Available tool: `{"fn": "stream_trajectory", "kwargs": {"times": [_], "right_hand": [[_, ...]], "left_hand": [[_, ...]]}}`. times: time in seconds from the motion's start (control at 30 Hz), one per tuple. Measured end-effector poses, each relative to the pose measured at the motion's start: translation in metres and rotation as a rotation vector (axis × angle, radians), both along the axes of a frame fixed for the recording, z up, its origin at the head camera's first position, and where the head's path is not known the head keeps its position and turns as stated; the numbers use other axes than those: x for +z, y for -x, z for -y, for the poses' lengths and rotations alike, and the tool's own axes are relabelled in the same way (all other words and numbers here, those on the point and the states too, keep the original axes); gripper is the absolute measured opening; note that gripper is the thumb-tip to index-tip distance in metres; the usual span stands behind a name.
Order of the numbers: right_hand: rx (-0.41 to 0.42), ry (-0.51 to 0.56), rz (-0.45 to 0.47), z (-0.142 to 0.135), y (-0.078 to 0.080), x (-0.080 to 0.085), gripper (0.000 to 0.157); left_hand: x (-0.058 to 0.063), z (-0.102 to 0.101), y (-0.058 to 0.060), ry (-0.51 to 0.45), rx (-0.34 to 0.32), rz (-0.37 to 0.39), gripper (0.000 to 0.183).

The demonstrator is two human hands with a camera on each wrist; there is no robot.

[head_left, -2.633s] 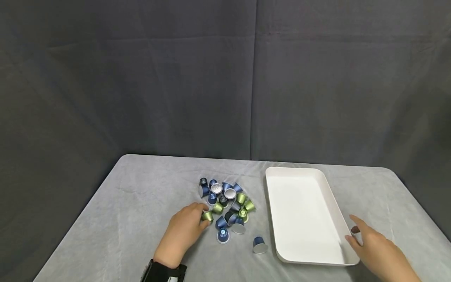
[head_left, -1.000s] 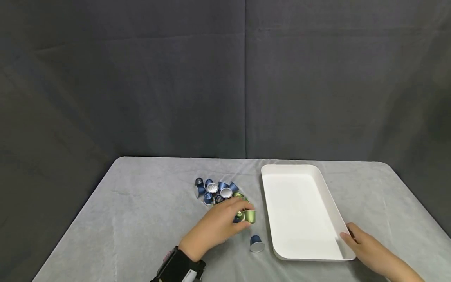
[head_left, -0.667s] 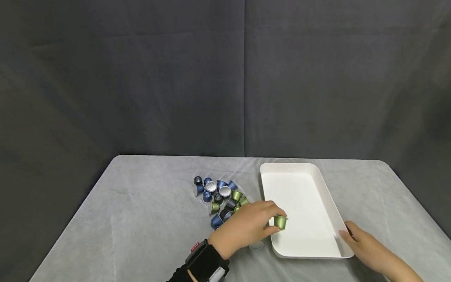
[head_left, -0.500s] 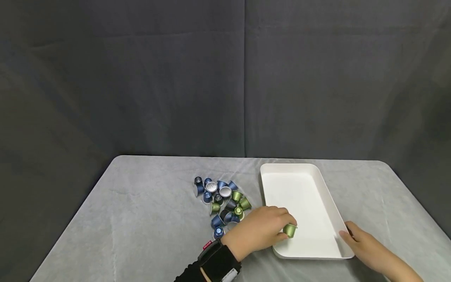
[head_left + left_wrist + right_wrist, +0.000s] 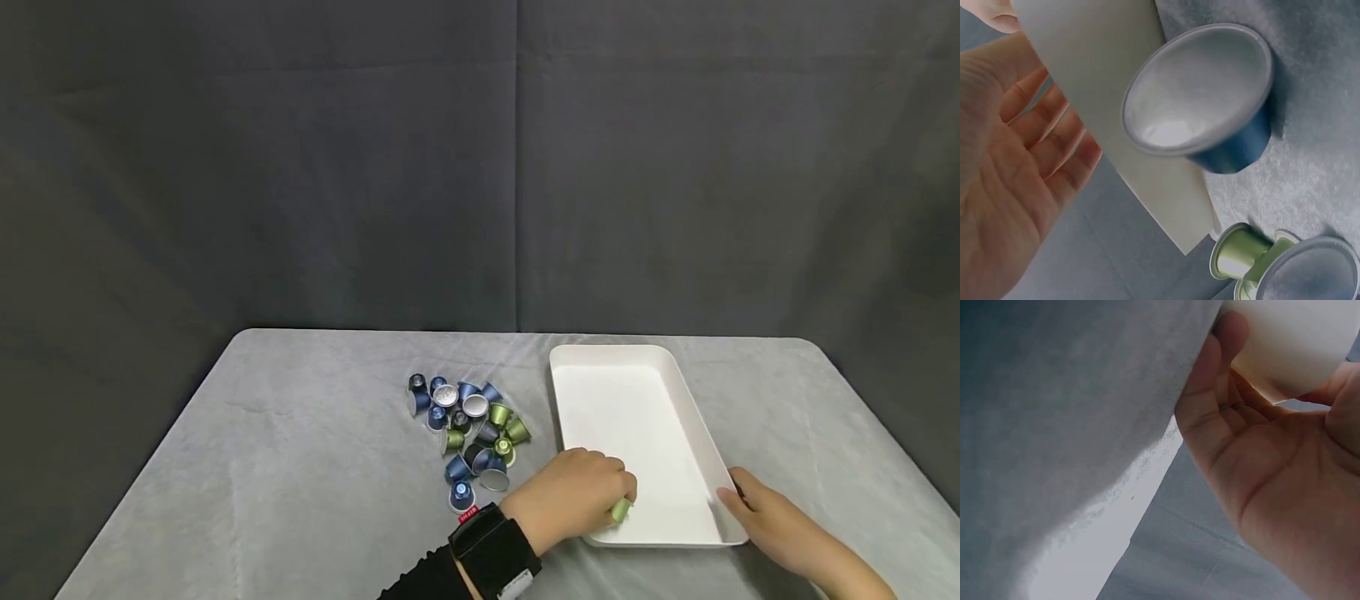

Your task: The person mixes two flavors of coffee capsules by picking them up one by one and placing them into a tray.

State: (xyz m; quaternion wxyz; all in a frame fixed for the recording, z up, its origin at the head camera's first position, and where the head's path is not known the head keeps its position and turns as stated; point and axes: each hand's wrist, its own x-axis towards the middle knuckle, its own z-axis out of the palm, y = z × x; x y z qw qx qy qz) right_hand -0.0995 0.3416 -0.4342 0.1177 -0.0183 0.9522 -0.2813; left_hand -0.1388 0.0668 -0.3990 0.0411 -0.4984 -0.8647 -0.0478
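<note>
Dark grey fabric backdrop (image 5: 360,183), faintly creased crosswise and divided near its centre by a vertical seam (image 5: 517,183), behind a pale grey, cloth-covered surface (image 5: 315,417) with rounded far corners. The fabric also extends past both side edges. Lighting is soft; the surface appears much brighter than the backdrop.

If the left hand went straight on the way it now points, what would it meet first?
Most likely the white tray: the left hand, holding a green capsule, points across it toward the side wall by the right hand. Height is unclear, so the tray's floor may come first.
</note>
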Motion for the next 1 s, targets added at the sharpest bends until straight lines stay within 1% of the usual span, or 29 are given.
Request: {"fn": "stream_trajectory", "kwargs": {"times": [0.13, 0.27, 0.37, 0.47, 0.57, 0.67, 0.7, 0.8, 0.9, 1.0], "right_hand": [[0.007, -0.001, -0.012, 0.000, 0.001, 0.000, 0.034], [0.010, 0.000, -0.023, -0.001, 0.002, 0.000, 0.033], [0.002, 0.009, -0.012, -0.001, 0.002, 0.000, 0.035], [-0.007, 0.013, -0.003, -0.001, 0.002, -0.001, 0.034], [-0.004, 0.008, -0.004, 0.000, 0.000, -0.002, 0.031], [0.005, -0.004, -0.012, -0.001, -0.001, -0.004, 0.030], [0.006, -0.006, -0.018, -0.001, -0.001, -0.004, 0.030], [0.010, -0.008, -0.038, -0.001, -0.002, -0.004, 0.027], [0.013, -0.007, -0.061, -0.001, -0.002, -0.004, 0.024], [0.013, -0.001, -0.060, -0.001, -0.002, -0.003, 0.025]], "left_hand": [[-0.001, 0.000, 0.000, 0.001, -0.004, -0.005, 0.019], [-0.001, -0.001, 0.000, 0.020, 0.010, -0.009, 0.022], [-0.001, -0.001, 0.001, 0.035, 0.016, -0.006, 0.026], [0.001, 0.000, 0.001, 0.031, 0.015, 0.001, 0.026], [0.006, 0.004, 0.004, 0.016, 0.025, 0.022, 0.026], [0.013, 0.009, 0.010, 0.004, 0.035, 0.037, 0.030], [0.016, 0.011, 0.012, 0.000, 0.031, 0.031, 0.030], [0.021, 0.018, 0.019, -0.029, 0.007, -0.014, 0.026], [0.024, 0.027, 0.026, -0.061, -0.011, -0.068, 0.019], [0.026, 0.038, 0.032, -0.082, 0.002, -0.077, 0.016]]}}
